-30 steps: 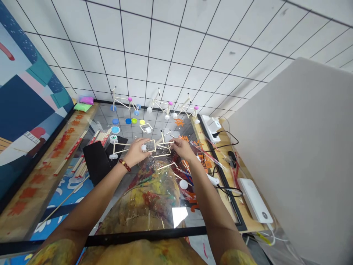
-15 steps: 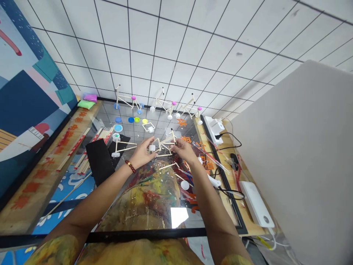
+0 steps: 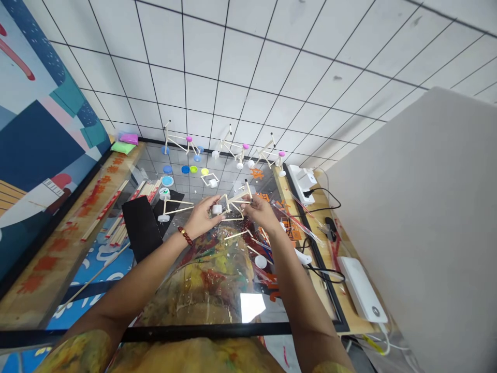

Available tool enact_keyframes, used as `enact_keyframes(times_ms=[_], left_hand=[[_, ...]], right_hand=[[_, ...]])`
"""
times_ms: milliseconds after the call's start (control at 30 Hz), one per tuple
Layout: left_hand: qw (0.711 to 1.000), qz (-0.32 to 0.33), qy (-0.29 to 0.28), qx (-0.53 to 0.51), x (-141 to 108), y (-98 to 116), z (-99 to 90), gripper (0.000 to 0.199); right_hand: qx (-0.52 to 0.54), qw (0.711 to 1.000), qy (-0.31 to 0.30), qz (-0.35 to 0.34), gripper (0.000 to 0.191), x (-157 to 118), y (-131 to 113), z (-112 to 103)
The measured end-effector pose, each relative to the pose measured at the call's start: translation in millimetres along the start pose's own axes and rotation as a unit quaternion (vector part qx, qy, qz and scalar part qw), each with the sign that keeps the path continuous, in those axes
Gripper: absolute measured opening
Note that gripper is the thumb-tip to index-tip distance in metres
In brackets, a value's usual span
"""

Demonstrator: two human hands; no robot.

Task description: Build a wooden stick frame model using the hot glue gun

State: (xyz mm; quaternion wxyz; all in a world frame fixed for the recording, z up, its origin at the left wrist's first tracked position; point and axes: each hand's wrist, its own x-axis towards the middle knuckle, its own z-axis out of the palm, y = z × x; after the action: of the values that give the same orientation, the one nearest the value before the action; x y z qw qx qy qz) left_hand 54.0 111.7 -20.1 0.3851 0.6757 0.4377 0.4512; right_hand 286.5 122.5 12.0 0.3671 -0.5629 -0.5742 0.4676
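Both my hands hold a frame of thin wooden sticks [image 3: 235,203] above the glass tabletop. My left hand [image 3: 204,217] pinches a white plastic wheel [image 3: 216,209] against the frame's left end. My right hand [image 3: 258,210] grips the frame's right side, and an upright stick rises near its fingers. Just left of my left hand lies a stick model with white wheels [image 3: 174,207]. Loose sticks [image 3: 236,234] lie below my hands. My fingers hide part of the frame's joints.
Several finished stick bicycles with pink and blue wheels [image 3: 233,150] stand along the far edge, near coloured bottle caps [image 3: 185,169]. A black foam block [image 3: 142,228] and a bundle of sticks [image 3: 132,210] lie left. A power strip [image 3: 303,181] and white power bank [image 3: 361,290] sit right.
My left hand has moved right, bringing the white wheel closer to the stick frame. My right hand has stayed nearly still, and the view has shifted slightly.
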Motion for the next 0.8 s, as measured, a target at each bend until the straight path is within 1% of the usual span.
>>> enact_keyframes(times_ms=[67, 133, 333, 500, 600, 700, 800], left_hand=[[0.999, -0.013, -0.006, -0.031, 0.2, 0.1, 1.0, 0.065], [0.999, -0.019, -0.008, -0.039, 0.6, 2.4, -0.2, 0.066], [1.0, 0.003, -0.005, 0.004, 0.9, 12.8, -7.9, 0.061], [0.999, -0.001, 0.019, 0.031, 0.8, 13.7, -7.6, 0.055], [0.999, -0.031, 0.029, 0.005, 1.0, 12.7, -5.4, 0.054], [0.994, -0.075, 0.048, -0.066, 1.3, 12.1, -3.1, 0.053], [0.983, -0.127, 0.046, -0.123, 2.4, 13.2, -2.4, 0.055]], right_hand=[[0.005, 1.0, -0.003, 0.002, 0.043, -2.6, -3.6, -0.3], [0.001, 1.0, -0.001, 0.005, 0.04, -3.4, -5.1, -1.3], [-0.009, 1.0, 0.016, -0.01, 0.026, 0.0, -2.2, -5.8], [-0.032, 0.999, 0.026, 0.001, 0.026, -1.5, -1.7, -6.5], [-0.019, 1.0, 0.015, 0.004, 0.03, -5.2, -6.1, -5.8], [0.011, 1.0, 0.015, 0.012, 0.037, -9.4, -13.9, -4.8], [0.041, 0.999, 0.014, 0.012, 0.048, -14.1, -23.1, -4.6]])
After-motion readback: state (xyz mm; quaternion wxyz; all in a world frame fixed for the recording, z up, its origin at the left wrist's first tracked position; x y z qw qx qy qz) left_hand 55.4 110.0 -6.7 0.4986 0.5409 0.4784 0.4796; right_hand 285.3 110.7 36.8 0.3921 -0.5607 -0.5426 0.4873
